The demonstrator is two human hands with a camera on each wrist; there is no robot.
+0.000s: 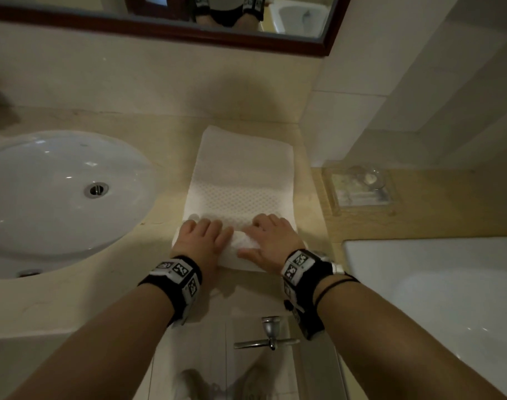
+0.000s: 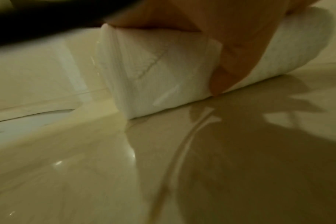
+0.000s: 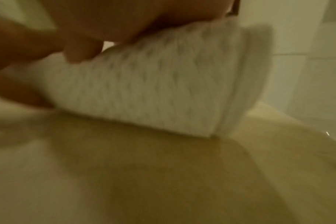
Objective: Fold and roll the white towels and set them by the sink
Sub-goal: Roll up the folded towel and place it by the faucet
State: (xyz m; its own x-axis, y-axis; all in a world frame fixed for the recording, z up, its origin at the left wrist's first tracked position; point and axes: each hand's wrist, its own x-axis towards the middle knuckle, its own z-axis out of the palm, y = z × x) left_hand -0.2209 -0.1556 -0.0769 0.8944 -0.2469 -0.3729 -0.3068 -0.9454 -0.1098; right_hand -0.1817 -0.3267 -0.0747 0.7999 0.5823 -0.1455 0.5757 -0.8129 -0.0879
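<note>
Both hands lie side by side on the near end of a white towel (image 1: pixel 240 180), which is spread as a long folded strip on the beige counter (image 1: pixel 73 298) and reaches away from the hands toward the wall. The left hand (image 1: pixel 201 241) is laid over the rolled part, its fingers bent over the top of the roll and its thumb (image 2: pixel 226 66) coming down the near side until it touches the counter. The right hand (image 1: pixel 271 241) does the same just beside it, fingers curved over the roll and the thumb stretched out toward the left hand along the near side. So both hands are grasping the roll, not flat and not released. From the right wrist view the layered end of the roll (image 3: pixel 230 84) shows under the palm, a little blurred. To the left of the left hand is the round white sink (image 1: pixel 58 192). To the right of the right hand, a little farther off, stands a clear glass tray (image 1: pixel 359 189), and nearer on that side the white edge of a bathtub (image 1: pixel 434 272).
</note>
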